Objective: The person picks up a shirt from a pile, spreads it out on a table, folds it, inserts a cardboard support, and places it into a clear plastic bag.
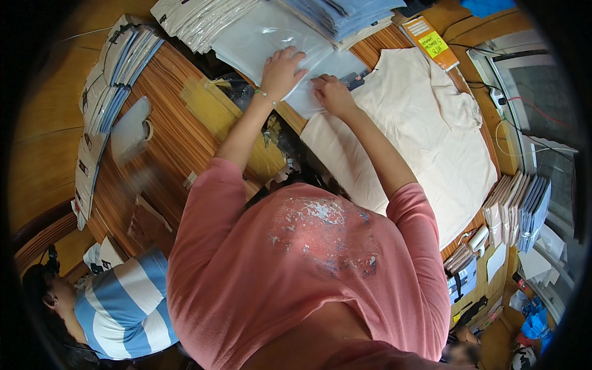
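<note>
On glossy plastic (pixel 258 38), left hand (pixel 283 72), right hand (pixel 333 95), beside creased garment (pixel 425 151)

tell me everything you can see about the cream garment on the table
The cream garment lies spread out on the wood-grain table, plain and soft-looking, with shallow wrinkles. One sleeve is bunched along its right side; a sleeve-like part slants down at the left. The right forearm passes over it, though contact there can't be told, and the right hand is by its upper left edge. No print shows on the visible side.
</note>
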Action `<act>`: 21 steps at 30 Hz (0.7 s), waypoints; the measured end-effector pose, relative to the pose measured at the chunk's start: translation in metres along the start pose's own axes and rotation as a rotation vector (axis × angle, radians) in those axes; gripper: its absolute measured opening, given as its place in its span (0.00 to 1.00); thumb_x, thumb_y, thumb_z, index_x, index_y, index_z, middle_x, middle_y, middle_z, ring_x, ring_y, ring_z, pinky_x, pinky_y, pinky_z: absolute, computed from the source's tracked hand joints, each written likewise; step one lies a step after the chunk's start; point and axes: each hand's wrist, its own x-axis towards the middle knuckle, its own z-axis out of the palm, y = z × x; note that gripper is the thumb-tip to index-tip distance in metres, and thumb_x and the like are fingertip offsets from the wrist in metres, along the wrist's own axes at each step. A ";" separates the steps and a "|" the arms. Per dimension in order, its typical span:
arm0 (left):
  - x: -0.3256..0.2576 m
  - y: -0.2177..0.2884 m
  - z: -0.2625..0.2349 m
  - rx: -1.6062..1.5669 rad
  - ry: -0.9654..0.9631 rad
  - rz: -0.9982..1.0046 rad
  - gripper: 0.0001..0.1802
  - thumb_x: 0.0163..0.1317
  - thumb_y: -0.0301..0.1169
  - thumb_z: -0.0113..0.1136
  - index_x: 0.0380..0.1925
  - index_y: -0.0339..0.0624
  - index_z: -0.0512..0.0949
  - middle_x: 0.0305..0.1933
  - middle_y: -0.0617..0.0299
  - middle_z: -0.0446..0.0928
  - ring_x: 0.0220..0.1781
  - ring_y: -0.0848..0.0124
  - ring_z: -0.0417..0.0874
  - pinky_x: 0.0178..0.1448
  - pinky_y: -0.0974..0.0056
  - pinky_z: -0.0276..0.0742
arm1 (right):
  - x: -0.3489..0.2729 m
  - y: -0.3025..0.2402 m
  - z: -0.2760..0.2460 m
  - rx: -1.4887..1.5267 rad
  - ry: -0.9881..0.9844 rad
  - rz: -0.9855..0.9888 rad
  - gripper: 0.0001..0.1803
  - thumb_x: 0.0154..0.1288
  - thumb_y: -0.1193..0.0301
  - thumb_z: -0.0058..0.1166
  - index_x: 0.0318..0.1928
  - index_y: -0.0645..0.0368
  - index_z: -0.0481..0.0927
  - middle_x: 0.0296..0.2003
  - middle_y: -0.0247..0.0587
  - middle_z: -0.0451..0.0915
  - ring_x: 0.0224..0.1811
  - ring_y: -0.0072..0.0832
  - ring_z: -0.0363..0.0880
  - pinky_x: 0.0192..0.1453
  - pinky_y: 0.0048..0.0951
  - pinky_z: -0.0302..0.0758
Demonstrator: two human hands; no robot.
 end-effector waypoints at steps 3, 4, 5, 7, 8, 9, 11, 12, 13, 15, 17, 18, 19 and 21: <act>0.000 -0.006 -0.021 0.119 0.252 -0.032 0.20 0.51 0.34 0.62 0.47 0.53 0.74 0.58 0.57 0.66 0.58 0.54 0.66 0.56 0.51 0.64 | 0.001 -0.002 0.004 0.041 0.021 -0.003 0.14 0.57 0.71 0.51 0.44 0.60 0.78 0.43 0.45 0.76 0.47 0.44 0.73 0.53 0.38 0.71; -0.001 -0.009 -0.025 0.179 0.357 -0.037 0.20 0.52 0.34 0.61 0.47 0.53 0.75 0.57 0.57 0.68 0.56 0.54 0.68 0.56 0.51 0.65 | 0.001 0.001 0.004 0.069 0.032 -0.015 0.14 0.57 0.71 0.52 0.43 0.60 0.79 0.43 0.46 0.76 0.47 0.44 0.73 0.53 0.38 0.71; -0.006 -0.010 -0.030 0.114 0.437 -0.049 0.18 0.54 0.34 0.60 0.46 0.49 0.75 0.52 0.53 0.71 0.52 0.55 0.71 0.56 0.52 0.65 | 0.001 0.003 0.004 0.096 0.043 -0.027 0.14 0.57 0.71 0.52 0.43 0.61 0.79 0.43 0.47 0.76 0.47 0.44 0.73 0.53 0.38 0.71; -0.031 -0.016 -0.033 -0.183 0.351 -0.165 0.17 0.56 0.33 0.59 0.46 0.44 0.75 0.50 0.51 0.71 0.52 0.56 0.71 0.57 0.52 0.64 | -0.002 0.006 0.003 0.194 0.047 -0.024 0.13 0.56 0.72 0.52 0.43 0.62 0.79 0.43 0.48 0.76 0.48 0.45 0.73 0.53 0.37 0.70; -0.043 -0.016 -0.033 -0.329 0.303 -0.219 0.17 0.56 0.33 0.58 0.46 0.42 0.74 0.49 0.50 0.71 0.51 0.56 0.71 0.58 0.53 0.63 | -0.003 0.008 0.003 0.246 0.054 -0.020 0.13 0.56 0.72 0.52 0.42 0.62 0.79 0.43 0.48 0.76 0.48 0.45 0.73 0.53 0.37 0.70; -0.056 -0.014 -0.031 -0.400 0.245 -0.292 0.16 0.57 0.33 0.58 0.45 0.41 0.74 0.49 0.49 0.71 0.52 0.56 0.70 0.59 0.53 0.62 | -0.005 0.009 0.004 0.287 0.060 -0.005 0.13 0.56 0.72 0.52 0.42 0.63 0.79 0.43 0.49 0.76 0.48 0.45 0.73 0.53 0.37 0.70; -0.077 -0.010 -0.027 -0.532 0.133 -0.439 0.14 0.58 0.33 0.57 0.43 0.38 0.74 0.49 0.48 0.72 0.54 0.56 0.70 0.61 0.54 0.61 | -0.006 0.012 0.005 0.374 0.074 0.016 0.13 0.56 0.73 0.53 0.42 0.63 0.79 0.43 0.49 0.76 0.48 0.46 0.73 0.53 0.37 0.70; -0.081 -0.013 -0.019 -0.396 0.179 -0.341 0.14 0.58 0.33 0.57 0.43 0.38 0.74 0.50 0.48 0.71 0.56 0.55 0.69 0.62 0.53 0.60 | -0.006 0.013 0.005 0.386 0.084 0.014 0.13 0.56 0.74 0.53 0.42 0.64 0.79 0.43 0.49 0.76 0.47 0.45 0.73 0.52 0.37 0.70; -0.082 -0.013 -0.012 -0.260 0.223 -0.246 0.14 0.58 0.33 0.57 0.43 0.39 0.74 0.51 0.49 0.71 0.57 0.55 0.69 0.63 0.52 0.59 | -0.005 0.013 0.006 0.398 0.090 0.012 0.12 0.56 0.74 0.53 0.42 0.64 0.79 0.43 0.49 0.76 0.45 0.45 0.74 0.51 0.36 0.71; -0.079 -0.017 -0.001 -0.078 0.247 -0.164 0.15 0.59 0.34 0.57 0.44 0.39 0.71 0.55 0.48 0.69 0.61 0.53 0.66 0.67 0.49 0.54 | -0.006 0.011 0.007 0.423 0.089 0.033 0.12 0.56 0.76 0.53 0.42 0.65 0.79 0.43 0.49 0.76 0.43 0.43 0.75 0.48 0.35 0.72; -0.074 -0.024 0.005 -0.211 0.197 -0.167 0.17 0.58 0.35 0.58 0.45 0.38 0.70 0.56 0.47 0.69 0.61 0.52 0.66 0.67 0.46 0.52 | -0.006 0.007 0.003 0.445 0.070 0.075 0.12 0.56 0.77 0.52 0.42 0.66 0.78 0.43 0.48 0.76 0.40 0.41 0.76 0.45 0.33 0.73; -0.074 -0.027 0.007 -0.277 0.172 -0.168 0.19 0.58 0.35 0.59 0.45 0.38 0.69 0.56 0.47 0.68 0.61 0.52 0.65 0.68 0.45 0.50 | -0.006 0.006 0.005 0.462 0.078 0.059 0.12 0.56 0.77 0.52 0.42 0.66 0.78 0.43 0.48 0.75 0.39 0.41 0.76 0.44 0.32 0.73; -0.073 -0.025 0.006 -0.241 0.197 -0.137 0.20 0.57 0.36 0.60 0.44 0.37 0.69 0.54 0.47 0.69 0.60 0.52 0.67 0.66 0.46 0.53 | -0.007 0.009 0.005 0.474 0.092 0.047 0.12 0.56 0.77 0.52 0.42 0.66 0.78 0.43 0.48 0.75 0.38 0.40 0.76 0.43 0.32 0.74; -0.073 -0.021 0.002 -0.168 0.248 -0.077 0.21 0.55 0.37 0.63 0.42 0.35 0.69 0.52 0.47 0.71 0.58 0.51 0.69 0.64 0.49 0.58 | -0.009 0.014 0.006 0.490 0.109 0.033 0.12 0.56 0.78 0.52 0.41 0.66 0.78 0.43 0.48 0.75 0.38 0.39 0.77 0.43 0.31 0.74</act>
